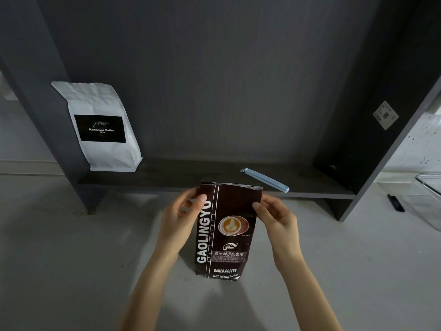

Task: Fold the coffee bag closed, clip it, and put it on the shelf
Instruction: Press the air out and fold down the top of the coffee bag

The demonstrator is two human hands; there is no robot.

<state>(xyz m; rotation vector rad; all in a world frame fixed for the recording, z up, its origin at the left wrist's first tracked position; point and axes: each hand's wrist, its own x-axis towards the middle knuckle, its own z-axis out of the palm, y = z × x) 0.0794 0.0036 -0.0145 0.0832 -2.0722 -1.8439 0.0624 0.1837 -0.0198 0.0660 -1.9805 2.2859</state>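
A dark brown coffee bag [229,235] with white lettering stands upright in front of the shelf, held between both hands. My left hand [179,218] grips its upper left edge, thumb on the front. My right hand [276,216] pinches the upper right edge. The bag's top edge looks flat and unfolded. A light blue bag clip [265,179] lies on the dark shelf board [191,173], just behind and to the right of the bag's top.
A white coffee bag [102,125] with a black label stands at the shelf's left end against the side panel. The shelf's right panel [372,130] carries a white sticker. A clear container [429,199] and a small black object [396,203] lie on the floor at right.
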